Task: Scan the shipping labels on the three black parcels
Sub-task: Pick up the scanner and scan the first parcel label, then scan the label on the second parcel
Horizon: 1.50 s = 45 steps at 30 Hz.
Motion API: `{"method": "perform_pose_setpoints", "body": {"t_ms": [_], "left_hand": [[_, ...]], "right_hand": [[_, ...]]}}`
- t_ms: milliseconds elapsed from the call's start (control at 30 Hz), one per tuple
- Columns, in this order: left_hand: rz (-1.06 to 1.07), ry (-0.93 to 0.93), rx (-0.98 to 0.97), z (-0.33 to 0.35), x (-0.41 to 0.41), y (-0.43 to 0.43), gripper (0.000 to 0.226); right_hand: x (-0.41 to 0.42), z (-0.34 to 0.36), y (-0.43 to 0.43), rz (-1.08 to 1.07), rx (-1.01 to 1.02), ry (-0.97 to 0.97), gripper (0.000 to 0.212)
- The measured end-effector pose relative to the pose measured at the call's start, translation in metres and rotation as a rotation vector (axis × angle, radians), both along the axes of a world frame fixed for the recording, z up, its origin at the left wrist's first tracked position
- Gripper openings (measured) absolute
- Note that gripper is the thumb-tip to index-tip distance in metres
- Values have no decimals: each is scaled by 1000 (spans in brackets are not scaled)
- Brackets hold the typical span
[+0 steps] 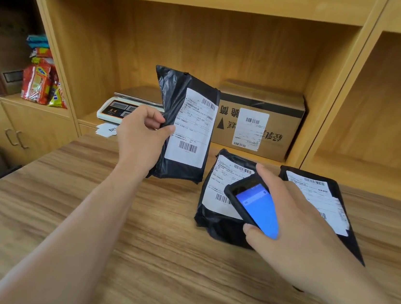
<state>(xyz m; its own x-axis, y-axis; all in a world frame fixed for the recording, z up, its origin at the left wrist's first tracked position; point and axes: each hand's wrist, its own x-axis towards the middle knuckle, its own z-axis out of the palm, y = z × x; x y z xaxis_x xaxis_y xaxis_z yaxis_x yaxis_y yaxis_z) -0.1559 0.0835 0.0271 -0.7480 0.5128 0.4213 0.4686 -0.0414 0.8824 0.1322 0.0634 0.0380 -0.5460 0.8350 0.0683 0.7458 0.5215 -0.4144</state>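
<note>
Pinching the soft, light left parcel (185,124) upright by its edge, our left hand (143,132) fingers close; right hand (293,229) wraps the scanner (253,204).

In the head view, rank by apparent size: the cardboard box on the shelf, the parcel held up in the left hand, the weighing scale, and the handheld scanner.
1. Cardboard box and held parcel: look alike; the parcel is nearer, so unranked.
2. Weighing scale, partly hidden.
3. Handheld scanner, though nearest the camera.

Near table (156,260) free; parcels (218,224), box (258,123) beyond.
</note>
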Motion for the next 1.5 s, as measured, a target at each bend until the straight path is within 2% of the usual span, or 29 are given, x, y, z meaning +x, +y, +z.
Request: {"method": "perform_pose_setpoints", "body": {"t_ms": [467, 1033, 1133, 1200, 1300, 1400, 1500], "left_hand": [[-29, 156, -155, -12, -14, 1, 16], [-139, 230, -585, -47, -50, 6, 23], [-133, 221, -603, -48, -52, 6, 18], [-128, 281, -622, -46, -50, 6, 17], [-100, 389, -630, -39, -39, 8, 27], [-112, 509, -531, -30, -10, 11, 41], [-218, 562, -420, -24, 35, 10, 40]], "right_hand": [[6, -1, 6, -31, -5, 64, 97], [30, 15, 21, -120, 12, 164, 100], [34, 17, 24, -137, 24, 178, 100], [36, 17, 26, -149, 32, 186, 100], [38, 19, 26, -149, 26, 188, 100], [40, 21, 25, -144, 21, 187, 100], [40, 21, 26, -136, 26, 177, 99]]}}
